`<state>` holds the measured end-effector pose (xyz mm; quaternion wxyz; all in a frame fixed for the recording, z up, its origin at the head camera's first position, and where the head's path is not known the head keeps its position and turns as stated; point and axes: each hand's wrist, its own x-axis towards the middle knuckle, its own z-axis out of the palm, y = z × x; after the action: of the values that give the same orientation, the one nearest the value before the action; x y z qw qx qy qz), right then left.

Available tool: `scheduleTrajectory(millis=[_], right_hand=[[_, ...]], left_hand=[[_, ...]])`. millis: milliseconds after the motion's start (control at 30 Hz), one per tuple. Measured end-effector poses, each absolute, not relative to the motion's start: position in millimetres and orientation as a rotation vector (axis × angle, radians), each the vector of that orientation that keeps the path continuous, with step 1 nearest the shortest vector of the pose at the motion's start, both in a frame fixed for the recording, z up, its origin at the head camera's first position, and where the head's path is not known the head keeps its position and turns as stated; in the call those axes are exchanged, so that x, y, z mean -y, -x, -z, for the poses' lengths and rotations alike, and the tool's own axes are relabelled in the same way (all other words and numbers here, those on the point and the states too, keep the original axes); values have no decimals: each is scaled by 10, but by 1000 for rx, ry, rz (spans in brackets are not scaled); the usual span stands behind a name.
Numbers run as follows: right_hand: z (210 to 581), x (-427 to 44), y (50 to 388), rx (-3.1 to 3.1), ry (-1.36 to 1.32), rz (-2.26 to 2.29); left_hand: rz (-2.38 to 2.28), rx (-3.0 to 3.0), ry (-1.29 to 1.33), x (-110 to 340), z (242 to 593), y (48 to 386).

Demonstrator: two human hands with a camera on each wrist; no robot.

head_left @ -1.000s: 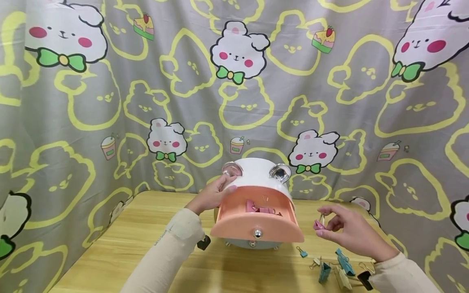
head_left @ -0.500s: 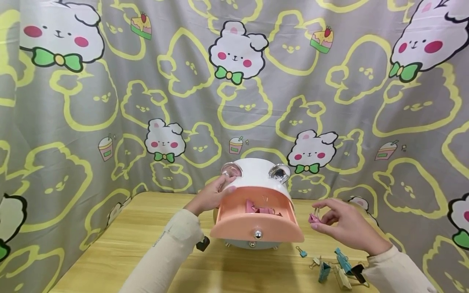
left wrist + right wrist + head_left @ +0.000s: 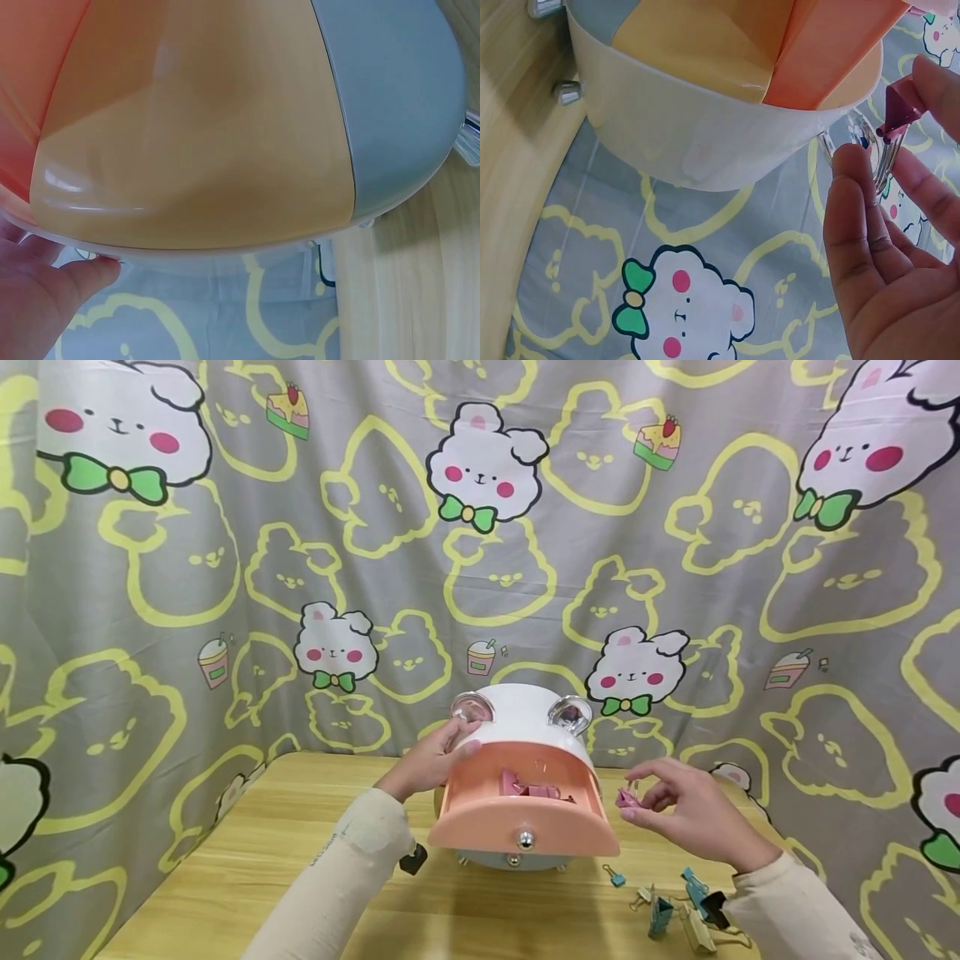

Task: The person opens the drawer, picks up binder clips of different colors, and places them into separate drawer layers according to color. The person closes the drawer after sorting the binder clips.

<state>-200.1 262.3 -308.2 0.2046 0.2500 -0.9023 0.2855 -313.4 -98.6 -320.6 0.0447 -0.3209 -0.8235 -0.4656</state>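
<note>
A white rounded box [image 3: 525, 714] with silver ears has its orange drawer [image 3: 523, 827] pulled out, and pink binder clips [image 3: 542, 791] lie inside. My left hand [image 3: 429, 762] rests against the box's left side by the ear; in the left wrist view that hand [image 3: 45, 289] touches the rim, some fingertips hidden behind it. Just right of the drawer, my right hand [image 3: 693, 810] pinches a pink binder clip [image 3: 628, 798] between thumb and fingers. The right wrist view shows this hand [image 3: 900, 262] beside the box, with the clip [image 3: 901, 105] between its fingertips.
On the wooden table [image 3: 300, 860], several teal, cream and black clips lie at the right, including a teal one [image 3: 660, 916] and a small teal one [image 3: 616, 877] nearer the box. A patterned curtain [image 3: 405, 568] hangs behind and at both sides.
My right hand has moved left and slightly up, bringing the pink clip closer to the drawer. The left hand keeps its place on the box.
</note>
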Motion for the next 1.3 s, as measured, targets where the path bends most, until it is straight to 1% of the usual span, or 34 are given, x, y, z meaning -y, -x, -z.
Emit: scheduleTrajectory(millis=[433,1300], right_hand=[[3076,-2522,2079,2491,-743,-824],[3060,-2229,2217,2440,-797,-911]], left_hand=[[1442,2543,926,985,3211,3128],[1439,2543,916,970,3196,3107]])
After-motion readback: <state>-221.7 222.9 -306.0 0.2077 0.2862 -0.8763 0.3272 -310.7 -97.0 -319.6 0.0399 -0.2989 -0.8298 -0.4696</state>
